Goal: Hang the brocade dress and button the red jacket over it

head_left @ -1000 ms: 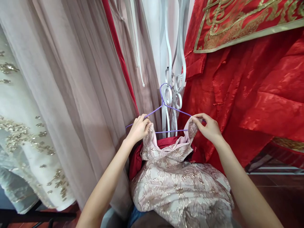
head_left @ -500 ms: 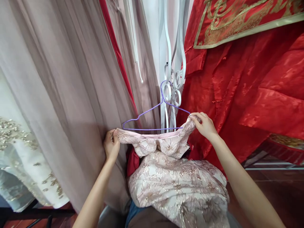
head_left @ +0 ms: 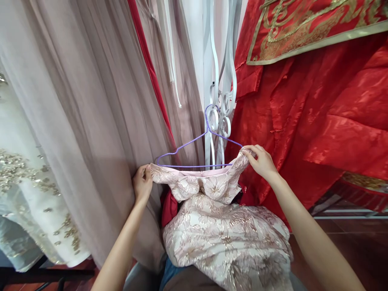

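A pale pink brocade dress (head_left: 224,226) with gold flower patterns hangs in front of me, its skirt draped over my lap. My left hand (head_left: 143,182) pinches the end of its left sleeve strap. On the other side, my right hand (head_left: 260,161) pinches the right sleeve strap by the hanger's shoulder. A thin purple hanger (head_left: 190,142) stands just above the neckline, its right end running into the right strap and its left end beside the left strap. The hanger's hook loops around a scroll of the white metal stand (head_left: 214,119).
Greyish-pink tulle (head_left: 91,101) drapes down the left, with a narrow red strip (head_left: 153,81) along it. A white gown with gold beading (head_left: 27,178) is at far left. Red satin garments (head_left: 303,121) with a gold-embroidered panel (head_left: 318,28) hang at right. Dark reddish floor (head_left: 348,250) shows below.
Almost nothing differs. Both hands keep their grip on the straps, and the view has shifted very slightly.
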Tool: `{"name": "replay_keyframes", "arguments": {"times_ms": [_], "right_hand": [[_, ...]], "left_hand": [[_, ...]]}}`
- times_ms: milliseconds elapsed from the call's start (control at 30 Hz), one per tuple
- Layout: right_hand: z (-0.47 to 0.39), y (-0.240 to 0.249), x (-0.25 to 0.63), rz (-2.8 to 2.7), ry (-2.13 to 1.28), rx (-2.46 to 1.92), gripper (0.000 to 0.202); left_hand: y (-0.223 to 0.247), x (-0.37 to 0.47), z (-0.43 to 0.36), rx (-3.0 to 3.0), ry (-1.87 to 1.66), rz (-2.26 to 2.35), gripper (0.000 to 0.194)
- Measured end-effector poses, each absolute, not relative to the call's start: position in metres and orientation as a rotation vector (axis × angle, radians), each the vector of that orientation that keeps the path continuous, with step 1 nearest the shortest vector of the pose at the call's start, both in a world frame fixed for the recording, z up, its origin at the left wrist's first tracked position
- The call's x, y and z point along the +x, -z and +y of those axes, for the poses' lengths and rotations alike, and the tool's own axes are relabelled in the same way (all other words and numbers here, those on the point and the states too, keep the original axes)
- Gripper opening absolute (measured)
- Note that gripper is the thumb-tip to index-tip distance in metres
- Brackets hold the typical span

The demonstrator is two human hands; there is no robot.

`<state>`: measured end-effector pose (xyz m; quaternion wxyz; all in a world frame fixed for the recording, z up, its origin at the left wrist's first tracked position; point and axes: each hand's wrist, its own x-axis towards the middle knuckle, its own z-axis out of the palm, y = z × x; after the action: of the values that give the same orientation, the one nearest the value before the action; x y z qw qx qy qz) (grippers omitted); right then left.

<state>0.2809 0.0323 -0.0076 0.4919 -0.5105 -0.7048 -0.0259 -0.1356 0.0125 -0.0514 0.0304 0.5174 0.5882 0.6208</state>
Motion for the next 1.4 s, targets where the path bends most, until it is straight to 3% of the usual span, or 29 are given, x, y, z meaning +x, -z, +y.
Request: {"name": "replay_keyframes", "arguments": {"times_ms": [433,767,967,1133,1400], "right_hand": [[0.032,0.009,0.281,-1.708,0.074,-1.237,0.027],[0.034,0.010,0.281,-1.716,0.060,-1.242,0.028],[0.032,0.009,0.281,-1.711,0.068,-1.250,0.028],[0.032,0.009,0.282,-1.729,0.080,-1.244,0.027],[0.030,0.009,0.282,-1.723,0.126,-1.239,0.029]], "left_hand": [[0.018,-0.125,0.024,1.714,-1.848,1.747,0.028],[0.059,-0.135,0.014,1.587,-1.976,1.904,0.026],[0.046,-0.129,0.018,1.569,-1.952,1.863,0.027],[0.015,-0.119,0.022,1.798,-1.849,1.736,0.030],[-0.023,-0.092,0.029,2.311,-1.398,1.486,0.028]]}}
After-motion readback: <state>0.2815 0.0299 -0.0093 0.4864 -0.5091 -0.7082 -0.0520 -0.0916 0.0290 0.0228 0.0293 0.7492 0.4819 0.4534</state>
